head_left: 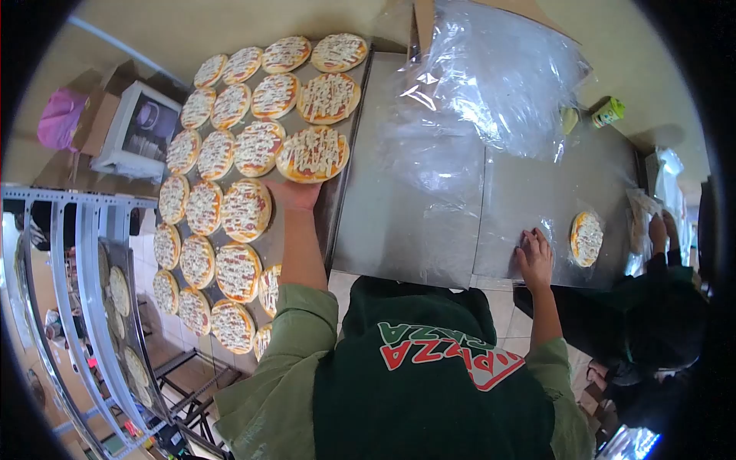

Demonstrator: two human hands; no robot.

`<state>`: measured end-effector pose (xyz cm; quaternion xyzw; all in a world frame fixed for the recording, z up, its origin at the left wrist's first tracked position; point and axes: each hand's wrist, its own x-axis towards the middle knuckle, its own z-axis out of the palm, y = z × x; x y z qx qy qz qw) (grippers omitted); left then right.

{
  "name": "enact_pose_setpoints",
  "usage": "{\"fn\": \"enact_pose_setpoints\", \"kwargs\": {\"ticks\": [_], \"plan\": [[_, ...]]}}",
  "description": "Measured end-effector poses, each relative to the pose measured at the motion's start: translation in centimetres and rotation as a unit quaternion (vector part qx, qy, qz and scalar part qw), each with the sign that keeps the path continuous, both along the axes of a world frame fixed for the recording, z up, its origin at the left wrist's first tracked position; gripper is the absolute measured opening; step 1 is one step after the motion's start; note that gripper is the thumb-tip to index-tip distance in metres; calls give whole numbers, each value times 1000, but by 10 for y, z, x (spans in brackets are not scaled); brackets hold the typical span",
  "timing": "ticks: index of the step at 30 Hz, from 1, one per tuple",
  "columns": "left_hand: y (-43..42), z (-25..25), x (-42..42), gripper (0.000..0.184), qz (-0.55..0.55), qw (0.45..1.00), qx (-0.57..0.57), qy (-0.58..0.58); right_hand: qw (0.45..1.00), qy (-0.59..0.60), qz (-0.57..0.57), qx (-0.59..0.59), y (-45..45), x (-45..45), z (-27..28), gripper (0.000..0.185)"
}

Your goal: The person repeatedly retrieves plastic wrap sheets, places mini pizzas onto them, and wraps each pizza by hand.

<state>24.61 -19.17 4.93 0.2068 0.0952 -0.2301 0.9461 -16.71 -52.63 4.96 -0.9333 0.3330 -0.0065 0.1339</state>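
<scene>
In the head view, a topped pizza [313, 155] is seen at the upper centre-left of the frame, with its near edge overlapping the left hand [295, 196]; the fingers of that hand are hidden beneath it, so whether they are spread or pinching cannot be told. Just beside it, rows of pizzas [247, 209] are laid out on a large tray [330, 211] across the left of the frame. At right of centre, the right hand [535, 259] is rested on the bench [406, 238], its fingers loosely spread over clear film. A lone pizza [586, 239] is set near it, farther right. Plastic bags [491, 84] are heaped at the upper centre, and a green cup [608, 112] is placed at the upper right. At the far right, a bag is touched by a co-worker's hand [658, 232].
</scene>
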Motion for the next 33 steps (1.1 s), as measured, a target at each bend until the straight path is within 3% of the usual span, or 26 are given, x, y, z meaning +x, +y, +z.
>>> {"fn": "enact_pose_setpoints", "kwargs": {"ticks": [5,6,9,12,14,16,18,21,24,27,29,30,31,33], "plan": [[-3,-23,0,99,-16,993,-29,-111,999,-16,-8,-33,3,-5,-2,47],[-6,-20,-15,96,-22,995,26,-95,999,-28,-8,-43,0,-7,-5,47],[-11,-9,-68,93,-117,991,14,-65,994,-101,-16,-38,-13,-20,-22,45],[-51,7,-136,90,-241,967,-64,60,987,-152,-28,-41,-21,-23,-26,36],[-90,11,-176,96,-390,911,-83,106,981,-185,-37,-36,-25,-25,-26,32],[-133,-6,-206,109,-462,871,20,164,974,-219,-45,-21,-27,-27,-25,30],[-173,-16,-230,110,-502,841,15,201,970,-238,-54,6,-26,-28,-23,29],[-211,-28,-250,110,-562,807,-2,182,964,-250,-66,52,-22,-30,-19,27],[-222,-34,-254,101,-554,812,54,177,956,-275,-71,65,-13,-26,-7,27],[-207,-38,-246,81,-531,812,239,-31,949,-309,-53,25,8,-17,8,25],[-182,-37,-226,67,-530,758,362,-119,953,-293,-2,71,41,-5,10,23],[-169,-35,-213,61,-524,724,419,-162,935,-333,91,85,57,5,12,23],[-159,-33,-200,61,-476,634,513,-327,928,-323,125,135,79,17,1,25],[-144,-29,-182,62,-316,378,626,-605,927,-263,236,124,114,44,0,27]]}}
